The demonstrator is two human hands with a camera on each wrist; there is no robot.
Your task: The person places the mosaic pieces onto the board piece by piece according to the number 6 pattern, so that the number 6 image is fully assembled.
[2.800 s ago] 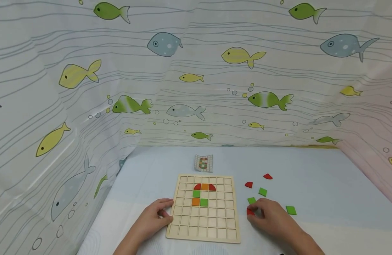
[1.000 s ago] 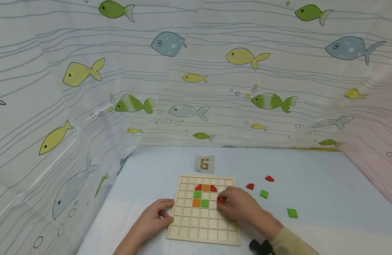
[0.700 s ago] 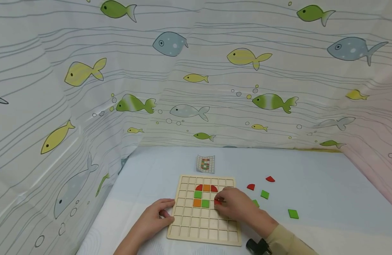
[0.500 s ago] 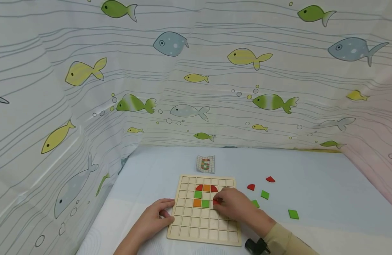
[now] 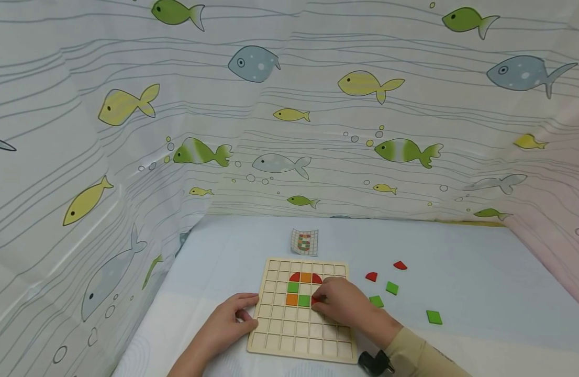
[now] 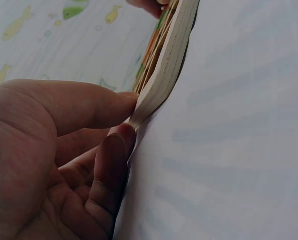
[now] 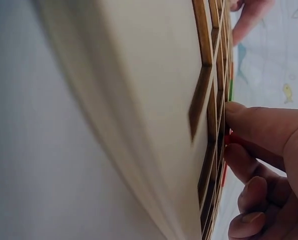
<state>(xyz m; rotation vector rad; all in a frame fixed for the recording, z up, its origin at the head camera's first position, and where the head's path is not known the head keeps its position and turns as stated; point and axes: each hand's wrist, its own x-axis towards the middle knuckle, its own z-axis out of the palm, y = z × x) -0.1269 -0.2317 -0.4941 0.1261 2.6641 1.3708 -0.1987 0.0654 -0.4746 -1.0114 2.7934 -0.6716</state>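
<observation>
A pale wooden grid board (image 5: 280,330) lies on the table. Set in its cells are red quarter-circle tiles (image 5: 294,277), orange square tiles (image 5: 291,299) and green square tiles (image 5: 303,300). My left hand (image 5: 231,318) holds the board's left edge with thumb and fingertips, seen close up in the left wrist view. Over the board, my right hand (image 5: 344,302) pinches a red tile (image 7: 228,138) between thumb and finger, just right of the lower green square. Fingers cover most of that tile, so its full shape is hidden.
Right of the board lie loose red quarter-circle tiles (image 5: 400,265) and green square tiles (image 5: 434,317). Behind it sits a small printed card (image 5: 304,242) with a coloured grid pattern. A black device (image 5: 375,363) is by the right wrist. A fish-printed sheet (image 5: 318,125) encloses the table.
My right hand has carried the red tile from the loose tiles leftward onto the board, then shifted slightly further left toward the green square. The left hand has stayed at the board's edge.
</observation>
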